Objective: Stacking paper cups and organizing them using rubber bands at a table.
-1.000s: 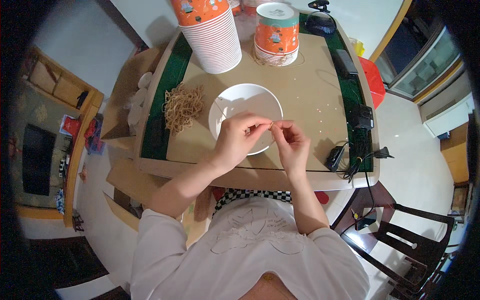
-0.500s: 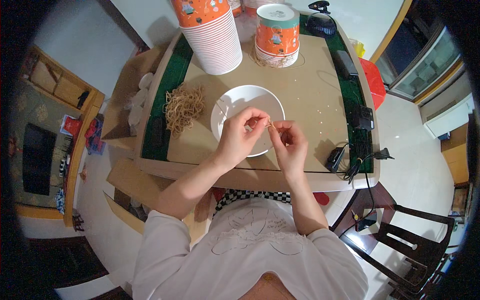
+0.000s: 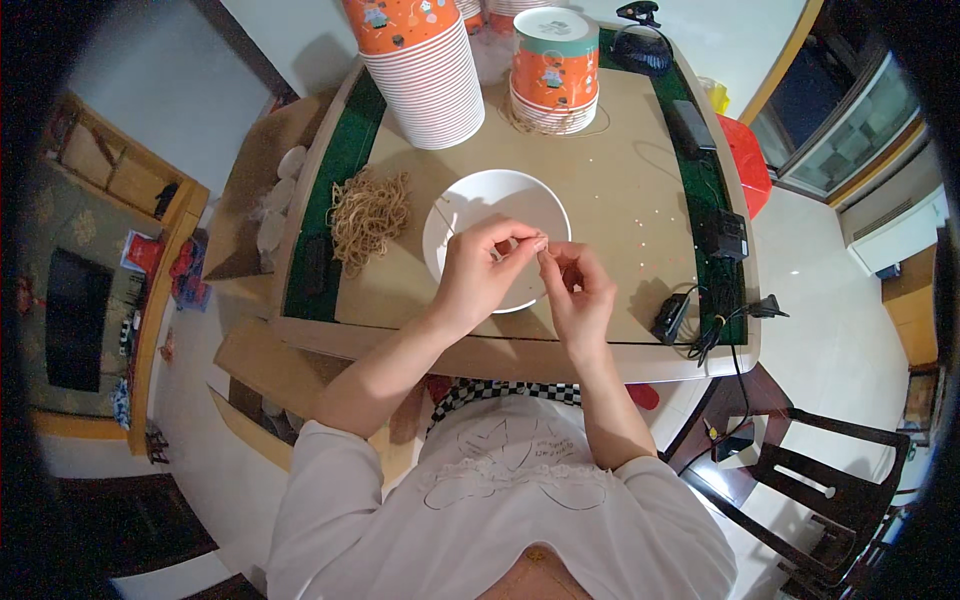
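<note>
Over the white bowl my left hand and my right hand meet at their fingertips. Both are closed in a pinch on a short bit of tan twine, mostly covered by the fingers. A thin tan strand shows over the bowl just beyond my left hand; whether it joins the pinched bit I cannot tell. Left of the bowl lies a tangled heap of the same tan twine.
Behind the bowl stand a tall stack of paper buckets and a shorter upturned stack with twine around its base. A black clip-on fan, black adapters and cables line the table's right side. Small white specks dot the brown mat.
My fingertips have closed further over the twine, so less of it shows. Both hands stay in nearly the same place above the bowl.
</note>
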`<state>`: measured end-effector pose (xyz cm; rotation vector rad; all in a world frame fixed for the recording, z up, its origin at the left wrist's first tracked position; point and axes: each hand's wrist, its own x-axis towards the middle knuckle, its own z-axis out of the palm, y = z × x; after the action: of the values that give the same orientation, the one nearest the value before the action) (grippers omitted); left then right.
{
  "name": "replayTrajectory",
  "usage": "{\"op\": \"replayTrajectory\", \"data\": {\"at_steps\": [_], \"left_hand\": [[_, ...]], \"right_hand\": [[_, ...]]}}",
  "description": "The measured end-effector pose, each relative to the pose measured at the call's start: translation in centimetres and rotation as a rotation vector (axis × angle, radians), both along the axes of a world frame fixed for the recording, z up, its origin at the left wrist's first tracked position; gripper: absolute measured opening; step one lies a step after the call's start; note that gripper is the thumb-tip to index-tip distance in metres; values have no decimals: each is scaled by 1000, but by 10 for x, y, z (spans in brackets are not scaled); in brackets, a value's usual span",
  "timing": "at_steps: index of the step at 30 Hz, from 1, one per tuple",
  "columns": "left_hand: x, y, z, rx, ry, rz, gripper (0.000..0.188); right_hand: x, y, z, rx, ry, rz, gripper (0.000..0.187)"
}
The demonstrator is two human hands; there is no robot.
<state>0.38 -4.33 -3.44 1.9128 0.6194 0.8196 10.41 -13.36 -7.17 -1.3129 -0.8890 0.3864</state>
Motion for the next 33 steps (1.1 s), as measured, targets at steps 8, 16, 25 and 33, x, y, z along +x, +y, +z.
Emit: {"op": "replayTrajectory", "data": {"at_steps": [8,16,25,33], "left_hand": [[4,-1,0,9,-23,20,6],[6,-1,-3,97,-19,75,5],[10,-4,-3,98,-65,137,5],[10,-2,-6,134,-94,171,6]], "right_hand": [[2,3,-6,-56,-76,-81,8],[3,2,-3,-99,-168,-115,7],[7,3,2,-113,-156,-76,11],[9,5,1,-70,-198,-46,20]]}}
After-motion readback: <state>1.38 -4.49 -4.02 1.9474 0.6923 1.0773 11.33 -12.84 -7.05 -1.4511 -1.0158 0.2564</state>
